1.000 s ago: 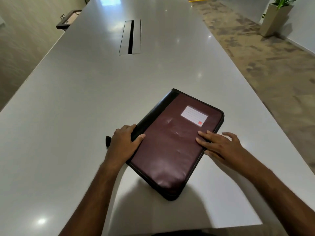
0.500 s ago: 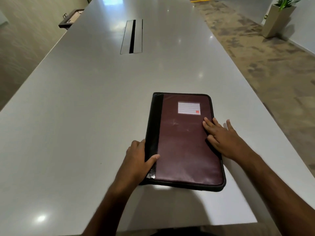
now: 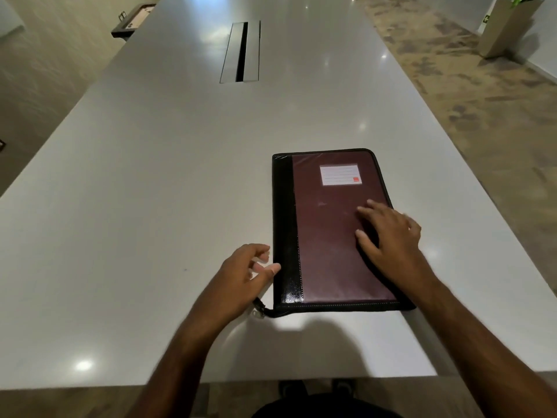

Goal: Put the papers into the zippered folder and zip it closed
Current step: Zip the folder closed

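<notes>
Zippered folder (image 3: 331,230) lying flat and shut on the counter (image 3: 150,206), square to the near edge, black spine strip to the left, white label (image 3: 340,175) near the far end of the maroon cover.

Right hand (image 3: 391,236) spread loosely over the right half of the cover, fingers fairly straight and slightly blurred; touching or just hovering, hard to say. Nothing gripped. Left hand (image 3: 241,276) just beside the spine at the near left, fingers relaxed and half curled, holding nothing, thumb tip close to the black strip and perhaps brushing it. Zipper pull (image 3: 259,309) trailing out from the near left corner, partly under the left wrist.

No loose papers anywhere on the counter. Cover closed all round as far as visible, zipper track apparently run to its end at the pull. Judged from that: papers probably inside already, zipping probably done, task at or very near its finish. Contents themselves hidden, so unconfirmed.

Farther out: cable slot (image 3: 241,52) set in the middle of the counter, planter (image 3: 506,28) on the floor at far right.
</notes>
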